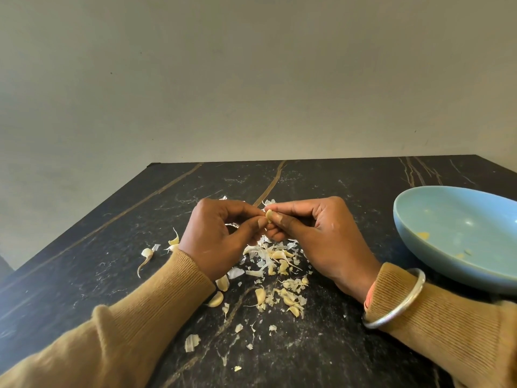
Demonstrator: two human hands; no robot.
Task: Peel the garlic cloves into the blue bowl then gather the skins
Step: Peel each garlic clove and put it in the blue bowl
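**A:** Hand state?

**B:** Both are on one item. Left hand (pixel 221 236) and right hand (pixel 316 233) pinch a small pale-yellow garlic clove (pixel 269 215) between thumbs and forefingers, held off the table. My read: one side anchors it while the other strips the skin.

**A:** Why hold it there?

**B:** It's right above the heap of papery white-and-cream garlic skins (pixel 268 259) at 6 o'clock of the hands. Flakes drop in one zone, so gathering should be easier later.

**A:** Bowl?

**B:** The wide, shallow light-blue ceramic bowl (pixel 398 219) is at 3 o'clock of the right hand, near but not touching. Looks like a short reach for the drop. Only a few yellow bits inside; can't tell what they are.

**A:** Remaining stock?

**B:** Cream-coloured tailed cloves (pixel 147 253) lie on the black veined stone table (pixel 349 186) at 8 o'clock of the left hand. There are more in the heap, but I can't tell whether they're peeled.

**A:** Progress?

**B:** Mid-peel, I'd say. Skins are scattered and not gathered yet.
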